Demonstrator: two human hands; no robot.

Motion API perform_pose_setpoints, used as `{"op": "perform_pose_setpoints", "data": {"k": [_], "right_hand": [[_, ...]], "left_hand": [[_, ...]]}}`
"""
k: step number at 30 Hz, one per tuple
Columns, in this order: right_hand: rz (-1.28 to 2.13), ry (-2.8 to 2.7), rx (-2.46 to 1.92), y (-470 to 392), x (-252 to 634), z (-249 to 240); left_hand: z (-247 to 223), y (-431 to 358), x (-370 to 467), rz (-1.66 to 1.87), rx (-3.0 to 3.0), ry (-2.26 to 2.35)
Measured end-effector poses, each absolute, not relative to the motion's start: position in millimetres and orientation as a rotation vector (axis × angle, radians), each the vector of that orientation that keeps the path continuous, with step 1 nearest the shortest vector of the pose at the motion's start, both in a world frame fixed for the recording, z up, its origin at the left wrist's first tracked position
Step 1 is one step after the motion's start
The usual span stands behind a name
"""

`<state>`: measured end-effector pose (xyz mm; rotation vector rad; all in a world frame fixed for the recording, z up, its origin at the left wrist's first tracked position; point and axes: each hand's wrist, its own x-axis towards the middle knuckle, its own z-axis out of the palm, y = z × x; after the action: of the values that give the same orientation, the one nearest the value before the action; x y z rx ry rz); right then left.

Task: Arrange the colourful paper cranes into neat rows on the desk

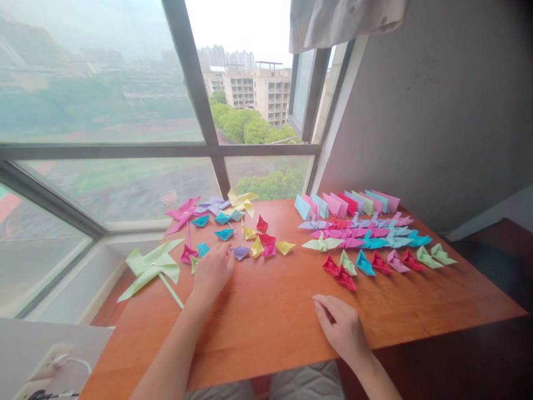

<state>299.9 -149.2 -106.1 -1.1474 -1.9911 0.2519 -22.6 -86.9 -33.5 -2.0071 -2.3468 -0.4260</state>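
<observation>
My left hand (213,271) reaches over the left side of the wooden table (266,322), beside a purple paper boat (240,253). Its fingertips are close to that boat, and whether they hold anything is hard to make out. A green folded piece (194,263) and a magenta one (188,254) lie just left of the hand. My right hand (339,322) rests near the front of the table with its fingers curled together and nothing visible in them. Beyond it stand red boats (345,278) and a blue boat (365,263).
Paper pinwheels, one light green (152,264), lie at the left and back left. Several paper cranes (322,243) and upright folded papers (352,203) form rows at the back right. Windows (258,150) border the table's back, and a grey wall (437,111) rises at the right.
</observation>
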Motion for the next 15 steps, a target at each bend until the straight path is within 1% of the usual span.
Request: {"op": "perform_pose_setpoints", "data": {"k": [6,12,15], "right_hand": [[0.261,-1.99,-1.145,-149,301,-108],[0.228,-2.03,-1.139,-149,300,-108],[0.258,-2.042,-1.127,-151,297,-106]], "left_hand": [[-29,-90,-27,-0.504,-2.111,-2.336],[-16,-109,-16,-0.906,-2.308,-2.17],[-22,-120,2,-0.918,-2.544,-2.098]]}}
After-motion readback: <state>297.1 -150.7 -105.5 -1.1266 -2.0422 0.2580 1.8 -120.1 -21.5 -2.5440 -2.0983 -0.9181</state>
